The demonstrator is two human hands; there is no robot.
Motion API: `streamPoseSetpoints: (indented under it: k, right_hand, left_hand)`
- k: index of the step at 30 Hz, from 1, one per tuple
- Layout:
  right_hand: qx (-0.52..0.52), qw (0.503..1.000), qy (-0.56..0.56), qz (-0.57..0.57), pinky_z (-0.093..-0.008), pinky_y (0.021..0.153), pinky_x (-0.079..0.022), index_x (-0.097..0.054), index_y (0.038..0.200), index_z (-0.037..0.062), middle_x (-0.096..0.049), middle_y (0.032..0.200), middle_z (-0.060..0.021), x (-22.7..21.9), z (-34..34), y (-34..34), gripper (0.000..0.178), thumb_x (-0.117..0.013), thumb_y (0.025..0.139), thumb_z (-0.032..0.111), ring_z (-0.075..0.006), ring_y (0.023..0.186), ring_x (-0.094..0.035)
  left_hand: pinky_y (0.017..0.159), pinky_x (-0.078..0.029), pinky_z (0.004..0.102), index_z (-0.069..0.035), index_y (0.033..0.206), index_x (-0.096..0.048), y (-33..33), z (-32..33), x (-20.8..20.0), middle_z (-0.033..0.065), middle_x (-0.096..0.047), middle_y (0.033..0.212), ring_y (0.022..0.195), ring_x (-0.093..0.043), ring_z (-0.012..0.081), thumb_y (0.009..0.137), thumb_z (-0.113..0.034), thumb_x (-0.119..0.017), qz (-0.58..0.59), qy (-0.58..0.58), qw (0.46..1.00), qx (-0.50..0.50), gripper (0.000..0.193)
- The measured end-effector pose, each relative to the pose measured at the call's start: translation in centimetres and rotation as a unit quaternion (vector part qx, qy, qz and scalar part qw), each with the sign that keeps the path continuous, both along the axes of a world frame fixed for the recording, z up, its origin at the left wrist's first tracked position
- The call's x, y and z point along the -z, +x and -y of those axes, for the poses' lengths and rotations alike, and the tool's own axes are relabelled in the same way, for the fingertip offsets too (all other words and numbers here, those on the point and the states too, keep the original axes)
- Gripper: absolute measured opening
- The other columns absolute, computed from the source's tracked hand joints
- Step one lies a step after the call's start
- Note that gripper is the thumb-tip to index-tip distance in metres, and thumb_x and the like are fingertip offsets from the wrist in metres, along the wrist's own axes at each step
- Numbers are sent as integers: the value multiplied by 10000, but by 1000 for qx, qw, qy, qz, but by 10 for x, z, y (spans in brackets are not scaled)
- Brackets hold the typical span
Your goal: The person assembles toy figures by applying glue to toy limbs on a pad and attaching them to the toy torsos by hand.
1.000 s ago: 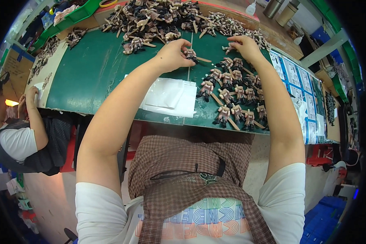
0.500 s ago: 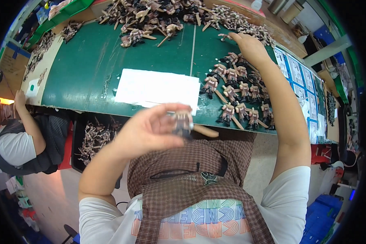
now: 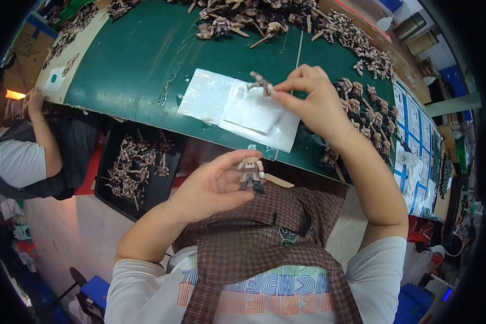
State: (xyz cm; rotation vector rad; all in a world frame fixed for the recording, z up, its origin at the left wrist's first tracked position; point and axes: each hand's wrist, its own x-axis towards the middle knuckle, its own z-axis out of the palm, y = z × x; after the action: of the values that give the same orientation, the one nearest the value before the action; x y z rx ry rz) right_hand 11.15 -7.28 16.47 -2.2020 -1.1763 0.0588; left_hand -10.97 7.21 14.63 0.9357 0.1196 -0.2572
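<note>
Left hand held near the body, below the counter edge, fingers curled around a small toy figure pinched upright between thumb and fingertips. Figure: pale head, brown-grey body, dark legs, rigid moulded plastic. Looks light and stiff, probably with thin limbs that could snap or pop off, so best gripped at the torso, not the arms. Surface likely smooth, slight slip risk.

Right hand raised over the counter, thumb and forefinger pinching a small grey-brown part, maybe an accessory or limb for the figure; too small to tell. Tiny and light, easy to drop, needs a fingertip grip.

Under the right hand lie clear plastic bags, flat on the green counter. Rows of similar figures stand right of the bags; a loose heap of figures lies at the far edge. A black tray with more parts sits below the counter, left. Another person's arm shows far left.
</note>
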Motion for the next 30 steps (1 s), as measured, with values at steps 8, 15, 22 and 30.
streamPoseSetpoints:
  k: [8, 15, 22, 30]
  right_hand:
    - [-18, 995, -25, 93, -372, 863, -390, -754, 832, 94, -587, 905, -43, 4, -1, -20, 118, -730, 763, 186, -250, 933, -517]
    - [10, 1000, 12, 18, -349, 790, -471, -733, 882, 59, -666, 879, -55, -1, 7, -26, 127, -708, 796, 150, -243, 855, -613]
    - [-126, 977, 167, -51, -292, 669, -538, -710, 942, 39, -695, 940, -101, -23, 40, -74, 198, -749, 749, 16, -212, 817, -686]
    - [-167, 975, 147, 21, -299, 643, -529, -717, 968, 66, -683, 981, -91, -22, 64, -89, 285, -762, 690, 24, -227, 816, -678]
  left_hand:
    - [1028, -447, 316, 14, 1404, -381, 0, 5, 2, 112, -437, 1401, 1287, -479, 221, 785, 159, -612, 21, 21, 999, -30, 677]
    - [1024, -447, 320, 45, 1366, -416, 3, 1, -4, 127, -501, 1325, 1231, -520, 217, 770, 106, -671, -28, 16, 993, -113, 651]
    - [987, -468, 315, 18, 1385, -406, 4, 6, -6, 108, -543, 1256, 1178, -539, 183, 797, 105, -668, 19, 56, 991, -120, 650]
    - [999, -487, 307, 18, 1397, -401, 7, 21, -16, 76, -430, 1316, 1215, -506, 174, 762, 165, -659, 84, 134, 982, -104, 701]
